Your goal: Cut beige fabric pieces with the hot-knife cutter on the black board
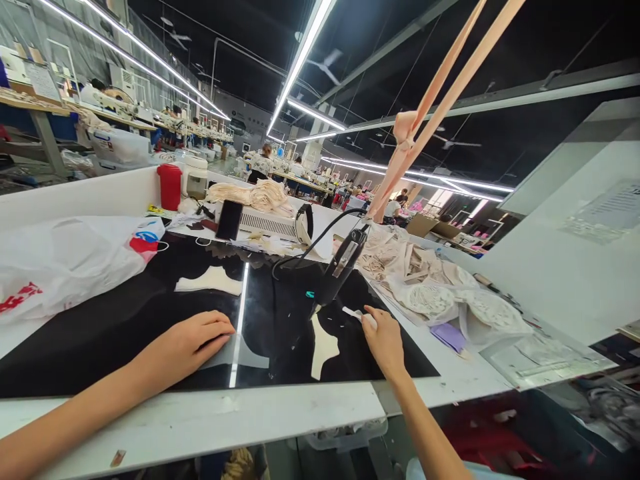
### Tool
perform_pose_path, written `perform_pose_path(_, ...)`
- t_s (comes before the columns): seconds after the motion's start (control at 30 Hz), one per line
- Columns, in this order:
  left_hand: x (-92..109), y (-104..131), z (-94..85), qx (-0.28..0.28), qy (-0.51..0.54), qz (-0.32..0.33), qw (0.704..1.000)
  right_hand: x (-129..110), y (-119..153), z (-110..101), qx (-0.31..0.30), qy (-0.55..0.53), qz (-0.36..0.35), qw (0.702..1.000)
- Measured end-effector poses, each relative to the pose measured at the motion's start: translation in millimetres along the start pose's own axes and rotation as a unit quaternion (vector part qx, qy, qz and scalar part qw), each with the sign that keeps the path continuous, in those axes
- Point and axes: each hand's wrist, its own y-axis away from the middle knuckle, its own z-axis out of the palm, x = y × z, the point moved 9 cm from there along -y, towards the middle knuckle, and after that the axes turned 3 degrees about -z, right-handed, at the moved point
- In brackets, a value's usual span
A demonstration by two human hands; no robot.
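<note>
My left hand [207, 339] lies low over a grey translucent curved piece [253, 359] on the black board [150, 320]. Its fingers are extended and it grips nothing. In my right hand [385, 340] is a small white strip [353, 312], pinched between thumb and fingers, its flat end pointing left. Between the hands, a cream cut-out piece [324, 347] rests on the board. The nozzle of a black hot glue gun [343, 265] is right at its upper tip. Farther back lies another cream piece [210, 281].
Peach straps [415, 127] hang from above to the glue gun. A white plastic bag [65, 260] covers the left side. Behind the board are a white slotted box [267, 222], a dark phone-like slab [229, 220] and a red container [170, 187]. Beige lace garments [425, 283] pile up at right.
</note>
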Motion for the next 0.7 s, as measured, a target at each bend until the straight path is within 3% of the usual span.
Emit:
perform_pose_path(0.17, 2, 0, -0.2, 0.000, 0.001, 0.003, 1.000, 8, -15, 21, -0.022, 0.001, 0.022, 0.999)
perform_pose_path(0.33, 3, 1, 0.1, 0.001, -0.006, 0.012, 1.000, 22, -19, 17, -0.011, -0.058, 0.069, 0.996)
perform_pose_path(0.47, 4, 1, -1.7, 0.005, -0.008, 0.014, 1.000, 47, -16, 2, 0.047, -0.139, 0.140, 0.979)
perform_pose_path(0.7, 3, 1, -0.2, 0.004, -0.016, 0.017, 1.000, 91, -3, -18, 0.164, -0.271, 0.261, 0.912)
